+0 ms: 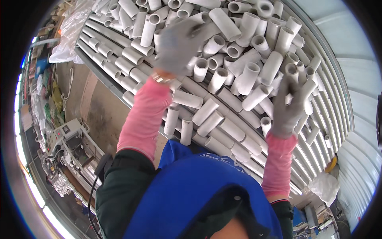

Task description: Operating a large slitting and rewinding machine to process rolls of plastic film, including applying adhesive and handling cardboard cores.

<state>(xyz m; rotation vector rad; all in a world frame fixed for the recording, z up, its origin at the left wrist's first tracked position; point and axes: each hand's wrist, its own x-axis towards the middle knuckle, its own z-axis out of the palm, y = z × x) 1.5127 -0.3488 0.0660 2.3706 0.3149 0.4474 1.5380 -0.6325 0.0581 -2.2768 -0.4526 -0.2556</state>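
Observation:
A heap of short white tubes (248, 77) covers the far half of a ribbed rack (332, 89). My left hand (175, 47), in a grey glove, reaches over the left part of the heap. Motion blurs its fingers, which are close to a tube at their tips; whether they grip it is unclear. At the heap's right side, my right hand (287, 109) is low among the tubes, also gloved in grey. Its fingertips are smeared and partly merge with the tubes around them. Nearer to me, several tubes (221, 127) lie lengthwise in the rack's grooves, and a few stand upright.
Along the right runs a corrugated pale wall (360, 119). Clear plastic sheeting (71, 40) hangs by the rack's far left corner, and a white plastic bag (324, 185) sits at its near right. A machine with a control box (65, 130) stands on the floor at left.

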